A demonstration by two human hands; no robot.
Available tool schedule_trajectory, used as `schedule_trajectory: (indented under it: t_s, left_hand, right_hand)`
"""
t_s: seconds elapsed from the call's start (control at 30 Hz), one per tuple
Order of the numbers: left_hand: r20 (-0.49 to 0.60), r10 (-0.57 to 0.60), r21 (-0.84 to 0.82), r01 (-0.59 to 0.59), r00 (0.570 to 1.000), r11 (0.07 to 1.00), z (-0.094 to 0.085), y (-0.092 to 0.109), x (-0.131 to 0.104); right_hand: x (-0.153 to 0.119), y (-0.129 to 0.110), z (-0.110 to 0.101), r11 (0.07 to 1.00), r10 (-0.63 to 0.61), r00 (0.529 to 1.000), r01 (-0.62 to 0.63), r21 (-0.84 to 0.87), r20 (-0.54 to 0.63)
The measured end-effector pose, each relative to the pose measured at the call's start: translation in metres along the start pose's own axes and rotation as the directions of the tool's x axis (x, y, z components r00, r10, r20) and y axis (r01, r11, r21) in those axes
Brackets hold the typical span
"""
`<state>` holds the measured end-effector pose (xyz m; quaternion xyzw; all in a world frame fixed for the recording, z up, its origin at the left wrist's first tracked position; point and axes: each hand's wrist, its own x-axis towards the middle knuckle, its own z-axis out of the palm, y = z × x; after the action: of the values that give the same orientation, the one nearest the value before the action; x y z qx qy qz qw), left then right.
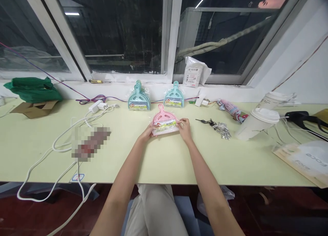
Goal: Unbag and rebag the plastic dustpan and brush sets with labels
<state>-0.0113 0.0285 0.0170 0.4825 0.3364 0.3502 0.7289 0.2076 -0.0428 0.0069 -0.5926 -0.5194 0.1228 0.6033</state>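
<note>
A pink dustpan-and-brush set (164,117) in clear wrapping is at the middle of the pale green table, its handle pointing to the window. My left hand (146,133) holds its lower left corner, and my right hand (184,127) grips its right edge, with fingers bent over the wrapping. Behind it to the left stands a stack of wrapped teal dustpan sets (138,98) against the wall. Another teal set (174,95) leans there, behind to the right.
White cables (55,143) and a blurred item (91,145) lie left. Keys (222,130), a folded umbrella (232,110) and paper cups (252,123) are right. A green bag (33,89) rests on a cardboard box (33,109) at the far left.
</note>
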Motion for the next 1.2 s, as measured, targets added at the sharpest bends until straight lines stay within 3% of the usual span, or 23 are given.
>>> schedule_trajectory:
  t_s: [0.13, 0.23, 0.3, 0.4, 0.5, 0.67, 0.77, 0.9, 1.2]
  left_hand:
    - [-0.009, 0.028, 0.058, -0.028, 1.000, 0.998, -0.001, -0.001, 0.000]
    - [0.028, 0.047, 0.064, -0.049, 0.998, 0.997, -0.005, -0.001, 0.001]
    - [0.074, 0.034, 0.042, -0.037, 0.997, 0.998, -0.008, -0.001, 0.001]
    - [0.080, 0.100, 0.063, -0.105, 0.992, 0.993, -0.010, -0.003, 0.002]
    - [-0.005, 0.290, 0.223, -0.282, 0.957, 0.933, -0.010, -0.008, 0.004]
    - [-0.009, 0.452, 0.474, -0.394, 0.892, 0.788, -0.015, -0.015, 0.010]
    - [0.071, 0.478, 0.481, -0.450, 0.875, 0.753, -0.020, -0.015, 0.011]
    - [0.140, 0.440, 0.413, -0.456, 0.887, 0.788, -0.022, -0.015, 0.009]
    - [0.133, 0.457, 0.379, -0.471, 0.879, 0.797, -0.014, -0.017, 0.010]
  right_hand:
    - [-0.001, 0.007, 0.009, 0.972, 0.153, 0.988, -0.155, 0.178, 0.027]
    - [0.003, 0.014, 0.014, 0.861, 0.324, 0.941, -0.338, 0.379, 0.103]
    - [0.005, 0.017, 0.015, 0.809, 0.354, 0.930, -0.356, 0.468, 0.096]
    - [0.006, 0.018, 0.013, 0.826, 0.315, 0.949, -0.283, 0.487, 0.016]
    - [0.005, 0.016, 0.010, 0.873, 0.238, 0.971, -0.201, 0.445, -0.028]
    - [0.003, 0.019, 0.010, 0.916, 0.137, 0.990, -0.141, 0.376, 0.039]
    - [0.003, 0.023, 0.011, 0.928, 0.130, 0.984, -0.163, 0.336, 0.120]
    - [0.000, 0.022, 0.012, 0.927, 0.110, 0.982, -0.157, 0.341, 0.155]
    - [0.003, 0.021, 0.022, 0.947, 0.026, 0.988, -0.074, 0.313, 0.155]
